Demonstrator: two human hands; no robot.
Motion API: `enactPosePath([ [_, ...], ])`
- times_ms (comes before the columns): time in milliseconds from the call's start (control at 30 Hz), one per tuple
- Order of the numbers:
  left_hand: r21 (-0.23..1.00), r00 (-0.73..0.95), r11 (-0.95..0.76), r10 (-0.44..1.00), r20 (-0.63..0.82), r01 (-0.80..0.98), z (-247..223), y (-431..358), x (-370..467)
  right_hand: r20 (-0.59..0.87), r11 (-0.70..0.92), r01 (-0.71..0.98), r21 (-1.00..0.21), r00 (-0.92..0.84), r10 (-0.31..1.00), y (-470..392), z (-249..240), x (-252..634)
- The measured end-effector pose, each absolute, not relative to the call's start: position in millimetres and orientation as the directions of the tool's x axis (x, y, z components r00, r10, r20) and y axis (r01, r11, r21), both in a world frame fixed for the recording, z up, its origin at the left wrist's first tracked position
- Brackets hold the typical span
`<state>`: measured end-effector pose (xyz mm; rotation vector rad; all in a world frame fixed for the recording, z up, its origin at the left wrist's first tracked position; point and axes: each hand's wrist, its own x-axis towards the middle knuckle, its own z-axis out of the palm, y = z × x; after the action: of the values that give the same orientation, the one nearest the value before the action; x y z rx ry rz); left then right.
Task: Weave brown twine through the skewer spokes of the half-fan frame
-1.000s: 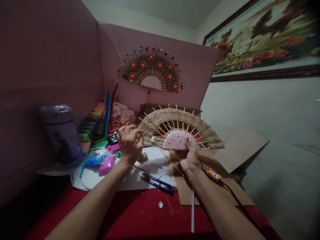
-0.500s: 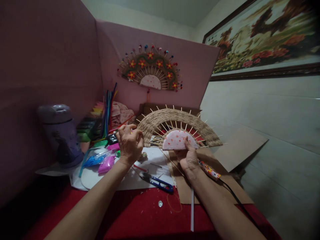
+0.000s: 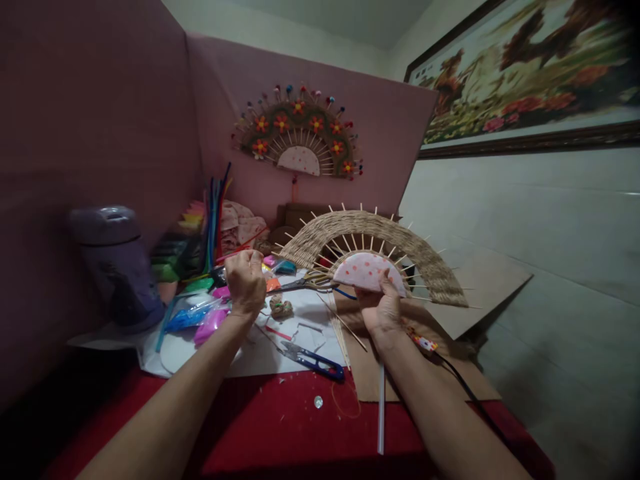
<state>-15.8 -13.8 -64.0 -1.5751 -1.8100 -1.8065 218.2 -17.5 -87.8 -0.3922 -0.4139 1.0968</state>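
Observation:
My right hand [image 3: 383,307] grips a woven fan [image 3: 345,223] by its pale, spotted half-round base [image 3: 367,270], thumb in front and fingers underneath. Thin sticks radiate from the base through the tan woven band and poke out past its outer edge. The fan tilts, its right end lower. To the left of the fan, apart from it, my left hand [image 3: 245,283] is closed; what its fingers hold, if anything, is hidden. A small ball of twine [image 3: 281,307] lies beside it on the white sheet [image 3: 230,363], with scissors [image 3: 300,285] behind.
Blue thread snips [image 3: 315,362] lie in front on the sheet. A glue gun [image 3: 420,340] with a cord and a glue stick [image 3: 381,410] are near cardboard [image 3: 475,380]. A purple flask [image 3: 117,267] stands left, beside clay packets [image 3: 210,323]. A decorated fan [image 3: 300,137] hangs behind.
My left hand has drawn away leftward from the fan's left end, its fingers now closed more tightly. My right hand has moved the fan slightly right and tipped its right end down.

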Motion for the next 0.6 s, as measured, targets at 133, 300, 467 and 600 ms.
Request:
enactPosePath([
  [133,0.529,-0.091,-0.247,0.842,0.532,0.812,-65.8,-14.9,-14.3,0.099,0.4,-0.767,-0.502,0.408,0.908,-15.7,-85.2,223.5],
  [300,0.282,0.234,-0.303,0.939,0.254,0.91,-72.6,-22.8,-10.7,0.063,0.404,-0.774,-0.487,0.43,0.9,-13.0,-85.7,226.0],
  [467,0.373,0.251,-0.3,0.952,0.174,0.878,-83.8,-18.6,-11.6,0.07,0.413,-0.771,-0.484,0.436,0.897,-12.5,-85.7,227.7],
  [600,0.782,0.003,-0.249,0.954,0.301,0.572,-78.2,-7.8,-10.9,0.095,0.44,-0.763,-0.474,0.453,0.887,-15.2,-81.1,229.7],
])
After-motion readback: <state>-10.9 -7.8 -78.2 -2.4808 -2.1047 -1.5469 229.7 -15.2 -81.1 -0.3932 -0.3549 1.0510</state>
